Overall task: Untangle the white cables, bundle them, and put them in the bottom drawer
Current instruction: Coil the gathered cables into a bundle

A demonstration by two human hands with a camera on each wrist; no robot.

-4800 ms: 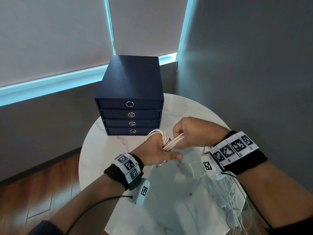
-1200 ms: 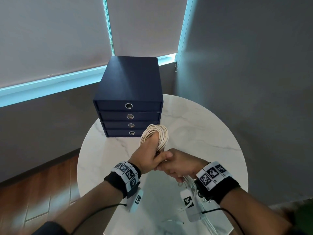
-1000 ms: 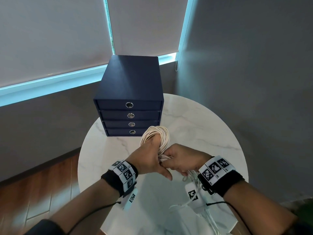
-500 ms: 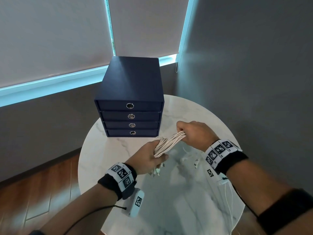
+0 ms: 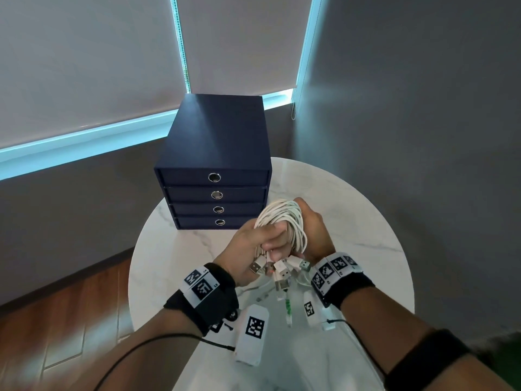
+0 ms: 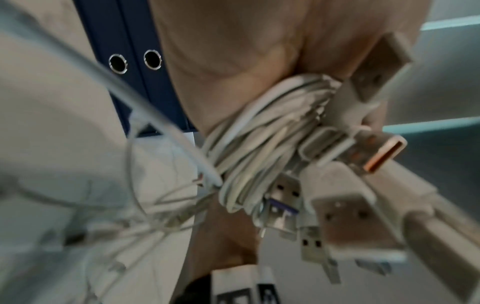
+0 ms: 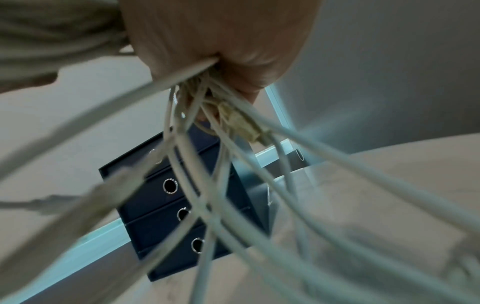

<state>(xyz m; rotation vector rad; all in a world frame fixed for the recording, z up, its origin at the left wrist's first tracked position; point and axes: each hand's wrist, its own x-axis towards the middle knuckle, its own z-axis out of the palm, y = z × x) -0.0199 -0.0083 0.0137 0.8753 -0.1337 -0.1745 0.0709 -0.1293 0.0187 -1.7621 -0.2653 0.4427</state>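
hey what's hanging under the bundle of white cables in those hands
Several USB plugs dangle below the cable bundle, above the marble table. The left hand and right hand cover the bundle's lower part.

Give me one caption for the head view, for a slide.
Both hands, left hand and right hand, hold coiled white cables before a closed drawer unit.

My left hand (image 5: 255,246) curls its fingers in a tight grip; my right hand (image 5: 313,230) is clenched against it, both wrists raised.
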